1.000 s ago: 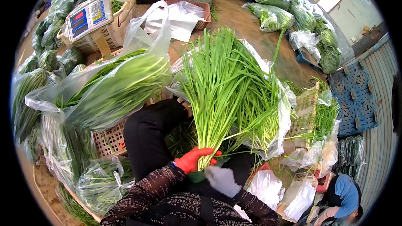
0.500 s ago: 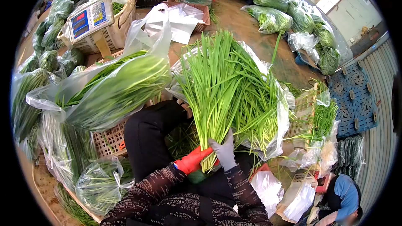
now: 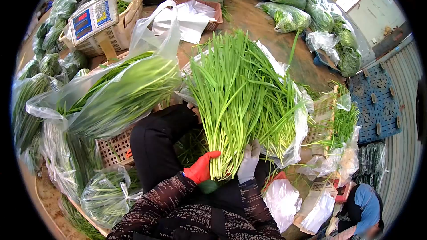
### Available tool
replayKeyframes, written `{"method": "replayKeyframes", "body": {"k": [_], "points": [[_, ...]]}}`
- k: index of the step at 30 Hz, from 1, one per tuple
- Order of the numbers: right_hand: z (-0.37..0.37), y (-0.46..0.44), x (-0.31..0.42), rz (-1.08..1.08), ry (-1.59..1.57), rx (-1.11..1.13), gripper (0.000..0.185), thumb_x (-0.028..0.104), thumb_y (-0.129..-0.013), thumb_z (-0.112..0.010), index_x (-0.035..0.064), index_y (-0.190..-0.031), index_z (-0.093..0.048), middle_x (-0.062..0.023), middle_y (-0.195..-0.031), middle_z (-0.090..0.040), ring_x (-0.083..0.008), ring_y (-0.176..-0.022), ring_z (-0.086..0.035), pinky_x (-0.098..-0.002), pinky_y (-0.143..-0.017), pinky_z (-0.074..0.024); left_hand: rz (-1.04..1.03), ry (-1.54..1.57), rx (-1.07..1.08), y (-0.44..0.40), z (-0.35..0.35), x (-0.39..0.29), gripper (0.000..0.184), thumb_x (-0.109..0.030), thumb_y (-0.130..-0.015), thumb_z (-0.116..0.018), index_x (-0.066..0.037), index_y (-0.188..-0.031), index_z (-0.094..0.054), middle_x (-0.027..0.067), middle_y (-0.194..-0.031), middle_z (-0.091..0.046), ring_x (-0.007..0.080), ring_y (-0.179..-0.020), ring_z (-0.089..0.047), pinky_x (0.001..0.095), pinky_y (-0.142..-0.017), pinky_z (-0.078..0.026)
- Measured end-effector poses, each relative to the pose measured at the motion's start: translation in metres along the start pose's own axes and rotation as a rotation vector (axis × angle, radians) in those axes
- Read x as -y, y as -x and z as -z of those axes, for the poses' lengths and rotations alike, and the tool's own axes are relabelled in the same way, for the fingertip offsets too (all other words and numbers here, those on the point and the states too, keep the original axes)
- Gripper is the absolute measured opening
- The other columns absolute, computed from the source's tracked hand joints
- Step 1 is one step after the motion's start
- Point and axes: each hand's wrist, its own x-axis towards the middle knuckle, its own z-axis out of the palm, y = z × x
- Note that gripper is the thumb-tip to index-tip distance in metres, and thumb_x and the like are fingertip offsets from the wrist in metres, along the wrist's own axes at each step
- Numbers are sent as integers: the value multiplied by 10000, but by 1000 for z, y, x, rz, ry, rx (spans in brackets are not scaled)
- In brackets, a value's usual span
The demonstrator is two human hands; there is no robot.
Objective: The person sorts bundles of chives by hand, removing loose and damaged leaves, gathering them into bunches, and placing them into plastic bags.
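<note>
Your left flank: blocked by the bagged greens (image 3: pixel 126 91).
Ahead: bare floor (image 3: pixel 247 15) past the leaf tips.
Your right: white plastic liner (image 3: pixel 299 133) bars you.

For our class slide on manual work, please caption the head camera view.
Red-gloved left hand and grey-gloved right hand cradle a bunch of long green leaves.

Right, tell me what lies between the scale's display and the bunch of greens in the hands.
The head view shows a clear plastic bag of long greens between display and bunch.
</note>
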Motion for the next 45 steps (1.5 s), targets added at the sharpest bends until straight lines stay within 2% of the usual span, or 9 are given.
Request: {"method": "replayKeyframes", "body": {"k": [5, 11, 15, 18, 26, 34, 39, 42, 45], "points": [[0, -2, 0, 40, -39, 48, 608, 137, -866, -563, -51, -1353, -253, -185, -1375, -319, -259, -1284, -305, -340, -1059, -244, 44, 96, 24, 8, -12, 0, 447, -230, -878, -528, -27, -1269, -452, 139, -1186, -565, 296, -1050, -561, 437, -938, -432], [-3, 9, 12, 144, 228, 313, 1007, 116, -655, -762, 1, -1416, -113, -177, -1448, -206, -267, -1358, -176, -350, -1106, -133, -312, -485, -37, -5, 3, 9, 446, -47, -813, -615, -25, -1234, -471, 87, -1103, -593, 204, -994, -585, 332, -852, -477], [-3, 5, 24, 102, 27, 5, 539, -51, -765, -548, -44, -1273, -368, -174, -1249, -450, -243, -1137, -487, -302, -961, -408, -335, -691, 1, 8, -16, 1, 431, 10, -777, -579, 0, -1196, -480, 116, -1059, -609, 218, -883, -627, 335, -800, -498], [0, 0, 16, 114, -273, -242, 453, -71, -802, -438, -34, -1251, -388, -116, -1181, -492, -197, -1047, -505, -286, -907, -407, -393, -595, -41, 7, -16, 6, 424, 0, -768, -600, 15, -1177, -486, 138, -1064, -606, 238, -854, -638, 348, -793, -508], [-4, 7, -27, -59, -170, -140, 503, 68, -835, -475, -91, -1287, -323, -124, -1170, -489, -170, -1016, -484, -281, -909, -367, -113, -107, -10, -2, 6, 5, 436, -85, -828, -575, -16, -1244, -468, 116, -1120, -601, 230, -956, -612, 373, -858, -485], [-13, 7, -14, 297, 590, 28, 399, 170, -905, -462, -10, -1261, -442, -246, -1256, -449, -397, -1144, -442, -400, -974, -346, 62, 29, 84, 3, 5, 4, 399, -185, -852, -561, -41, -1216, -487, 106, -1063, -609, 264, -946, -594, 417, -903, -446], [8, 4, 24, 356, 654, -83, 507, 210, -854, -564, -15, -1281, -409, -241, -1247, -412, -371, -1119, -451, -402, -909, -399, 78, 14, 226, -1, -4, 3, 528, -222, -855, -555, -42, -1323, -388, 175, -1260, -504, 328, -1133, -508, 471, -1010, -353], [12, 4, 24, 313, 523, -45, 336, 128, -847, -592, -32, -1128, -500, -130, -920, -597, -221, -719, -575, -304, -642, -465, 24, -31, 196, 0, -9, 6, 523, -190, -855, -563, -38, -1321, -383, 176, -1242, -513, 331, -1125, -514, 459, -982, -392], [-6, 5, 50, 201, 731, 156, 318, 269, -798, -654, 11, -966, -577, -157, -722, -614, -290, -654, -609, -348, -621, -478, -124, -204, 157, 2, -13, 8, 507, -121, -846, -573, -43, -1312, -388, 153, -1211, -533, 303, -1086, -545, 432, -933, -444]]}}
